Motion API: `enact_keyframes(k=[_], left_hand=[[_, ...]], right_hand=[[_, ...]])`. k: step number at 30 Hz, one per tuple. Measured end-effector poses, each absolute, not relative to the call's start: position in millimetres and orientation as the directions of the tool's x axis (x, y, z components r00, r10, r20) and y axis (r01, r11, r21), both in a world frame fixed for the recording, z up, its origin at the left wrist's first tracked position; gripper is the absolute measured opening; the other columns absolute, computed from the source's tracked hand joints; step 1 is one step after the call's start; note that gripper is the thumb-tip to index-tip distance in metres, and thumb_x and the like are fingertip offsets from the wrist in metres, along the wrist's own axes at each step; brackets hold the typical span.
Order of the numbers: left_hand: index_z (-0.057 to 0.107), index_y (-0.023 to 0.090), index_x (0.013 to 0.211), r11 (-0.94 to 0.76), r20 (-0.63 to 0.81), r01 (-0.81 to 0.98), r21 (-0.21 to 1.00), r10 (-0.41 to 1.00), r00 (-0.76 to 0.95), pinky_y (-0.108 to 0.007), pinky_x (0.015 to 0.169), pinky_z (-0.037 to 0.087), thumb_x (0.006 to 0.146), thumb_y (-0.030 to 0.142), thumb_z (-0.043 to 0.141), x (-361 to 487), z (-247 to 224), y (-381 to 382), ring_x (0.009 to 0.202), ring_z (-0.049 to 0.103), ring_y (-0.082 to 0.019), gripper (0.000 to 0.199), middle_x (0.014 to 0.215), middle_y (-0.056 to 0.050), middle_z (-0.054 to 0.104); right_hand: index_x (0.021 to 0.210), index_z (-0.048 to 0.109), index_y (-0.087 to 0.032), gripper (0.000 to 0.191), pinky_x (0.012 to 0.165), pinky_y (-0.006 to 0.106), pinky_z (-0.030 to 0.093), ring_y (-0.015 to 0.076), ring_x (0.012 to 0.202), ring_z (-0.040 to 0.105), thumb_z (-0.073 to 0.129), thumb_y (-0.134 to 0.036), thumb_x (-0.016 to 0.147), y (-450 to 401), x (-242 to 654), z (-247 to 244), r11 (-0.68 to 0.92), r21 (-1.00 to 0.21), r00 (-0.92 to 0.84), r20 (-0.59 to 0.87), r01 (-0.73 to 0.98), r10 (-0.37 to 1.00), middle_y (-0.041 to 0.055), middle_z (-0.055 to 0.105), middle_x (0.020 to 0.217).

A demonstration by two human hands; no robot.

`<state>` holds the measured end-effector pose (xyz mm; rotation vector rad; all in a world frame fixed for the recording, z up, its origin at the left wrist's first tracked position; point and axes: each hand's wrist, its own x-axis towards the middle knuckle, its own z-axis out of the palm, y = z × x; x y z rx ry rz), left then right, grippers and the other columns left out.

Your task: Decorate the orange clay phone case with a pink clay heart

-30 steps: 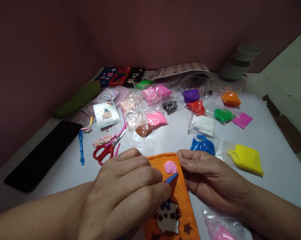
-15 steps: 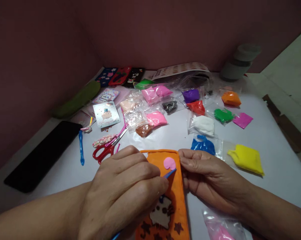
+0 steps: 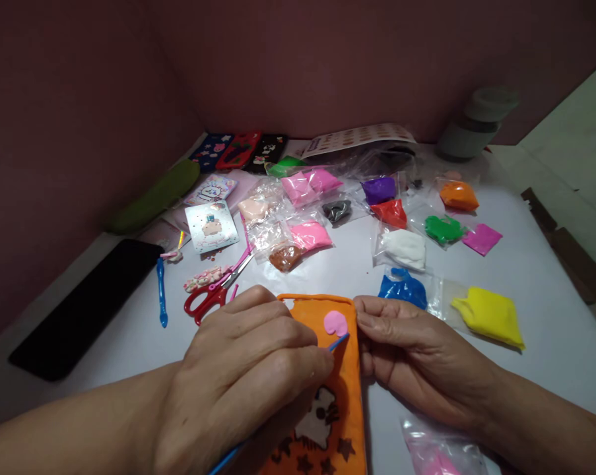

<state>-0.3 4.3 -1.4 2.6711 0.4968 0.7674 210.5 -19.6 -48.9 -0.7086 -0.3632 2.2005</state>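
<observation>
Closed round a thin blue tool [image 3: 339,342], my left hand [image 3: 248,376] reaches over an orange clay-covered case [image 3: 347,376]. The tool's tip touches the orange surface just below a round pink clay piece [image 3: 335,323] that has a notch in its lower edge. My right hand [image 3: 401,336] pinches the case's upper right edge between thumb and fingers. Lower on the case are a pale cat figure [image 3: 315,425] with dark markings and several brown stars [image 3: 346,449]. My left hand hides the case's left part.
Red-handled scissors [image 3: 211,297], a blue tool [image 3: 162,293] and a black phone-like slab [image 3: 87,307] lie left. Bagged clays, including blue [image 3: 401,289] and yellow [image 3: 493,316], spread behind and right. A lidded jar [image 3: 468,128] stands at the back right.
The lower part of the case has swung slightly left, carrying the cat and stars with it. Both hands keep their grips, and the tool tip stays near the pink piece.
</observation>
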Motion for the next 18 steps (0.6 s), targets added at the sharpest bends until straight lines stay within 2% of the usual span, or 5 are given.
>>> enact_keyframes(k=[2,4,9,15,18], left_hand=[[0.059,0.011,0.099,-0.898,0.402,0.252,0.36,0.393,0.827,-0.031,0.071,0.048,0.09,0.005,0.049,0.3,1.5,6.4,0.068,0.062,-0.012,0.014,0.079,-0.003,0.07],[0.058,0.012,0.098,-0.897,0.445,0.266,0.353,0.411,0.796,-0.031,0.071,0.048,0.091,0.006,0.046,1.4,2.9,7.6,0.067,0.062,-0.012,0.015,0.076,-0.003,0.069],[0.057,0.012,0.095,-0.883,0.403,0.282,0.376,0.43,0.808,-0.031,0.068,0.045,0.084,0.0,0.05,3.3,2.5,5.8,0.064,0.06,-0.012,0.018,0.075,-0.002,0.068],[0.062,0.017,0.088,-0.78,0.306,0.354,0.516,0.554,0.774,-0.033,0.065,0.036,0.084,0.003,0.046,3.0,-2.5,0.4,0.064,0.054,-0.013,0.021,0.075,-0.001,0.066],[0.061,0.018,0.082,-0.764,0.269,0.389,0.515,0.575,0.772,-0.034,0.064,0.032,0.084,0.004,0.044,5.7,-1.3,0.9,0.061,0.051,-0.013,0.022,0.071,0.001,0.064]], right_hand=[[0.084,0.066,-0.008,0.007,0.074,0.026,0.05,0.0138,0.074,0.066,0.066,-0.016,0.084,-19.3,210.2,-48.9,-0.657,-0.47,-0.532,-0.386,-0.59,0.754,0.0069,0.066,0.08],[0.088,0.067,-0.007,0.01,0.073,0.026,0.05,0.0134,0.073,0.065,0.066,-0.016,0.085,-19.0,209.9,-48.8,-0.657,-0.48,-0.53,-0.389,-0.582,0.754,0.007,0.066,0.08],[0.083,0.066,-0.008,0.009,0.069,0.023,0.048,0.011,0.069,0.063,0.067,-0.017,0.084,-19.3,210.2,-48.9,-0.646,-0.497,-0.52,-0.385,-0.579,0.762,0.0055,0.065,0.077],[0.084,0.065,-0.01,0.012,0.071,0.026,0.047,0.0125,0.072,0.062,0.072,-0.02,0.08,-19.9,211.2,-50.1,-0.654,-0.505,-0.505,-0.416,-0.564,0.756,0.0048,0.064,0.08],[0.083,0.064,-0.012,0.015,0.072,0.029,0.047,0.0122,0.069,0.059,0.075,-0.021,0.077,-19.9,211.0,-50.5,-0.659,-0.504,-0.488,-0.443,-0.558,0.752,0.003,0.063,0.079]])
